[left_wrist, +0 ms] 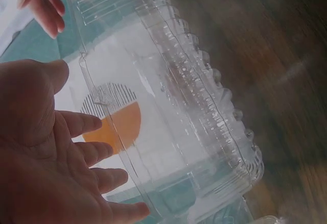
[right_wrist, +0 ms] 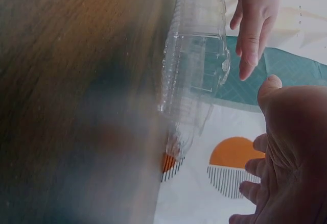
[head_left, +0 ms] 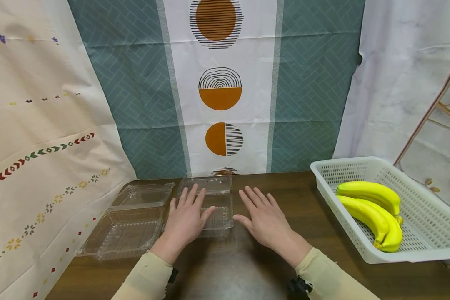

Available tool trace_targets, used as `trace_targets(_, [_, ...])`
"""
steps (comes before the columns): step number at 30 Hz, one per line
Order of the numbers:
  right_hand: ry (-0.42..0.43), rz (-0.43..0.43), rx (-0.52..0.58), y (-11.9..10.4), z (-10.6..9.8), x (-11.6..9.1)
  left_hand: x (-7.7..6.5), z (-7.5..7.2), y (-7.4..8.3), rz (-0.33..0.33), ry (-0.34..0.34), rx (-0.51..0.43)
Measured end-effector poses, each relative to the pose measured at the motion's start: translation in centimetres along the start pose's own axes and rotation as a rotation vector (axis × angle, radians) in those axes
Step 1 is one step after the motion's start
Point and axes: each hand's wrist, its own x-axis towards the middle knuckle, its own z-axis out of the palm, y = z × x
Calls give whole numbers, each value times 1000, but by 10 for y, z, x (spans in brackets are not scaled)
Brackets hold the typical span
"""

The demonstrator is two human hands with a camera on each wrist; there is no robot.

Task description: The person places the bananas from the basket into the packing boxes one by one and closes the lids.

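Observation:
Palm down with fingers spread, my left hand (head_left: 187, 216) hovers over the near edge of a clear plastic clamshell container (head_left: 220, 212) whose lid is folded back. In the left wrist view the fingers (left_wrist: 110, 178) stand just beside that container's rim and hold nothing. My right hand (head_left: 265, 218) is held out to the right of the same container, fingers straight, above the wooden table. A second, larger clear clamshell container (head_left: 129, 227) lies with its lid back at the left. Yellow bananas (head_left: 371, 208) lie in a white perforated basket (head_left: 354, 239) at the right.
The dark wooden table (head_left: 243, 271) runs back to a teal and white patterned curtain (head_left: 311, 83). A cream embroidered cloth (head_left: 41, 146) hangs along the left side. Behind the basket hangs a white printed cloth (head_left: 397, 96).

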Motion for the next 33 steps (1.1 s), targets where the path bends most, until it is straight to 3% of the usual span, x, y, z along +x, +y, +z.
trace_targets(33, [-17, -58, 9, -21, 13, 8, -12, 0, -24, -37, 5, 5])
